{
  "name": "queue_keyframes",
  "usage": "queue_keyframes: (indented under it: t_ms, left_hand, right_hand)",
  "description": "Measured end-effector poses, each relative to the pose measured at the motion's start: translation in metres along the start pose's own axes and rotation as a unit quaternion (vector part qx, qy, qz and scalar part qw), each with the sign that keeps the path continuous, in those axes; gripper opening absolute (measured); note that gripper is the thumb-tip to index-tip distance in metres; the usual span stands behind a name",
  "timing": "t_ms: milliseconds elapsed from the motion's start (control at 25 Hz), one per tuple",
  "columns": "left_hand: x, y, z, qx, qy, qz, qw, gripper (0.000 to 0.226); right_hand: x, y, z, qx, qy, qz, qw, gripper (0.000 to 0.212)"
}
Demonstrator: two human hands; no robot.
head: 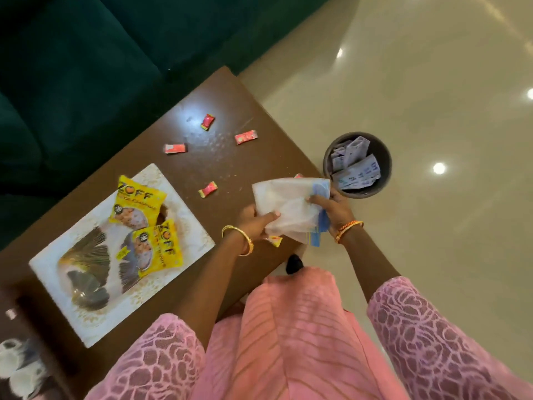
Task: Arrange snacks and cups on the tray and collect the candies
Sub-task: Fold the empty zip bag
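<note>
Both hands hold a clear plastic bag with blue trim [291, 207] over the table's right edge. My left hand [255, 225] pinches its lower left side and my right hand [334, 210] grips its right side. Several red and yellow wrapped candies lie loose on the brown table [236, 90]: one [208, 122] at the far end, one [245, 137] to its right, one [175, 148] further left, one [207, 189] nearer the bag. Another candy [274, 241] peeks out under the bag. Two yellow snack packets [138, 202] [157, 248] lie on the white patterned tray [52, 264].
A round dark waste bin [385, 166] with crumpled wrappers stands on the glossy floor right of the table. A dark green sofa [86, 53] runs along the far side. White cup-like shapes [17, 368] show blurred at the bottom left corner.
</note>
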State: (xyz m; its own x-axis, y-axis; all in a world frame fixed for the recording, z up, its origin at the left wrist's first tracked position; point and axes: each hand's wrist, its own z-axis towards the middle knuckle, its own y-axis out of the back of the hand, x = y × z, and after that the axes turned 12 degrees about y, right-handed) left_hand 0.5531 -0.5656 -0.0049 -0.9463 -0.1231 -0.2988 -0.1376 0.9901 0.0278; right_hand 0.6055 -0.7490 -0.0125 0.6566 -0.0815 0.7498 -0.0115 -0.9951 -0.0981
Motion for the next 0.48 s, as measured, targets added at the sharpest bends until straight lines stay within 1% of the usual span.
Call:
queue_keyframes:
  t_ms: [40, 120, 160, 200, 240, 320, 360, 440, 480]
  left_hand:
    - [-0.014, -0.022, 0.011, -0.006, -0.005, -0.01, 1.0, 0.022]
    - [-0.037, -0.062, 0.03, -0.019, -0.024, -0.029, 0.999, 0.028]
    - [-0.048, -0.081, 0.042, -0.023, -0.032, -0.03, 0.999, 0.026]
    - [-0.058, -0.098, 0.056, -0.025, -0.036, -0.028, 0.999, 0.022]
    - [-0.07, -0.117, 0.073, -0.023, -0.034, -0.022, 0.999, 0.022]
    - [-0.09, -0.15, 0.11, -0.019, -0.017, -0.016, 1.0, 0.029]
    - [-0.097, -0.167, 0.132, -0.022, -0.004, -0.009, 1.0, 0.032]
    - [-0.106, -0.198, 0.18, -0.046, 0.022, 0.032, 0.998, 0.031]
    - [-0.108, -0.212, 0.203, -0.062, 0.034, 0.049, 0.996, 0.03]
  right_hand:
    - [0.004, 0.017, 0.015, -0.011, -0.03, 0.002, 0.999, 0.034]
    - [0.008, 0.044, 0.037, -0.03, -0.124, 0.024, 0.992, 0.024]
    - [0.009, 0.058, 0.048, -0.043, -0.161, 0.061, 0.984, 0.02]
    - [0.008, 0.072, 0.061, -0.059, -0.173, 0.102, 0.978, 0.021]
    - [0.005, 0.088, 0.078, -0.08, -0.167, 0.131, 0.974, 0.027]
    - [-0.004, 0.118, 0.113, -0.133, -0.143, 0.143, 0.97, 0.038]
    - [-0.011, 0.132, 0.132, -0.162, -0.136, 0.134, 0.968, 0.036]
    - [-0.031, 0.157, 0.172, -0.215, -0.14, 0.101, 0.961, 0.026]
    - [-0.043, 0.168, 0.193, -0.233, -0.149, 0.077, 0.958, 0.027]
